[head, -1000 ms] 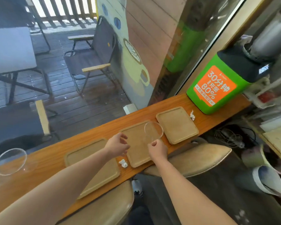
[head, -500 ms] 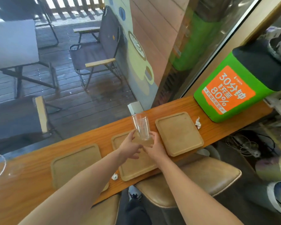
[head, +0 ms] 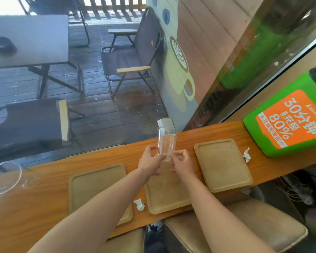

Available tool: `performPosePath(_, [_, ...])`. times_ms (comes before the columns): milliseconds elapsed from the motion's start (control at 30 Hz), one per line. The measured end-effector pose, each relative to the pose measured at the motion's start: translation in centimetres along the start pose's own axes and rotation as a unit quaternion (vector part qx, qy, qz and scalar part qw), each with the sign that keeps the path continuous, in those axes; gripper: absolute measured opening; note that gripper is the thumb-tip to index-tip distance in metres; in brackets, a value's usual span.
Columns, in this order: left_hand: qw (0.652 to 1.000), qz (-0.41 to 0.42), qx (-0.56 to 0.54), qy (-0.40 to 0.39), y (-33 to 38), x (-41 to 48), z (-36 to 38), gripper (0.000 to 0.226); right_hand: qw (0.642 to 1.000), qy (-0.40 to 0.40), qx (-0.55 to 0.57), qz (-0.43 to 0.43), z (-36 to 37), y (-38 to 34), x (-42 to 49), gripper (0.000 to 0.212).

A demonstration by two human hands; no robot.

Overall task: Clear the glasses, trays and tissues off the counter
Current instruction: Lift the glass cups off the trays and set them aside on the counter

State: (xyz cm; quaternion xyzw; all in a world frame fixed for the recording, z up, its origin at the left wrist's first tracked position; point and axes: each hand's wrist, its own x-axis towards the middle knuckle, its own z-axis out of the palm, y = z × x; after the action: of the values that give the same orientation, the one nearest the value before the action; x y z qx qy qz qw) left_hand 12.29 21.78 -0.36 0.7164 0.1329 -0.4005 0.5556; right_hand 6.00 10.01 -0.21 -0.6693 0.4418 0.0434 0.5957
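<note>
A tall clear glass [head: 166,143] is held upright above the middle wooden tray [head: 164,196]. My left hand [head: 150,162] and my right hand [head: 182,163] both grip its base. On the wooden counter [head: 44,207] lie a left tray [head: 91,183] and a right tray [head: 223,163]. One crumpled tissue [head: 139,204] lies between the left and middle trays. Another tissue [head: 246,154] lies right of the right tray. A second clear glass [head: 5,177] lies on its side at the counter's far left.
A green box with an orange label [head: 288,121] stands at the counter's right end. Tan stool seats [head: 244,225] sit below the front edge. A window runs behind the counter, with folding chairs [head: 131,57] and a table outside. A small white box [head: 165,123] rests by the glass pane.
Both hands lifted the glass off the middle tray from lying tilted to upright. The camera view has shifted slightly right and closer.
</note>
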Motion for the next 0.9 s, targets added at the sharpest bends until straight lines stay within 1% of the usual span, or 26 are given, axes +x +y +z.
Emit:
performPosePath(67, [1.0,0.012,-0.002,-0.009,-0.1,-0.8,-2.0,0.067,1.0,-0.029,-0.008,0.002,1.3,-0.8,-0.8,0.04])
performPosePath(133, [1.0,0.018,-0.012,-0.009,-0.3,-1.3,-4.1,0.074,0.997,-0.08,-0.018,0.006,2.6,-1.4,-1.3,0.054])
performPosePath(200, [0.999,0.028,-0.031,-0.003,-0.9,-2.1,-6.8,0.074,0.989,-0.14,-0.052,-0.007,4.6,-2.0,-2.2,0.056])
performPosePath(267, [0.998,0.043,-0.028,0.022,-1.6,-3.1,-9.9,0.075,0.977,-0.192,-0.09,-0.022,6.9,-2.6,-3.3,0.056])
performPosePath(333, [0.996,0.06,-0.006,0.058,-2.6,-4.3,-12.8,0.076,0.967,-0.233,-0.103,-0.022,9.7,-3.3,-4.5,0.067])
performPosePath(400, [0.989,0.097,0.037,0.105,-3.6,-5.5,-15.7,0.074,0.962,-0.26,-0.085,-0.016,12.6,-3.8,-5.8,0.079])
performPosePath(467, [0.972,0.142,0.102,0.154,-4.8,-6.3,-18.4,0.072,0.959,-0.275,-0.071,-0.016,15.5,-4.4,-7.0,0.084])
performPosePath(500, [0.966,0.156,0.118,0.172,-5.4,-6.6,-19.6,0.071,0.957,-0.282,-0.072,-0.02,16.9,-4.6,-7.5,0.085])
performPosePath(600, [0.955,0.174,0.112,0.212,-6.9,-6.9,-22.3,0.073,0.953,-0.291,-0.078,-0.036,20.8,-4.9,-8.5,0.08])
performPosePath(700, [0.943,0.174,0.113,0.259,-8.4,-6.5,-24.2,0.069,0.949,-0.296,-0.088,-0.059,24.1,-4.2,-8.6,0.075])
performPosePath(833, [0.933,0.167,0.106,0.299,-10.2,-5.8,-25.6,0.061,0.948,-0.276,-0.123,-0.101,27.1,-2.7,-8.3,0.08])
performPosePath(900, [0.93,0.165,0.093,0.314,-10.6,-5.5,-25.8,0.063,0.948,-0.264,-0.132,-0.116,28.2,-2.1,-8.1,0.083])
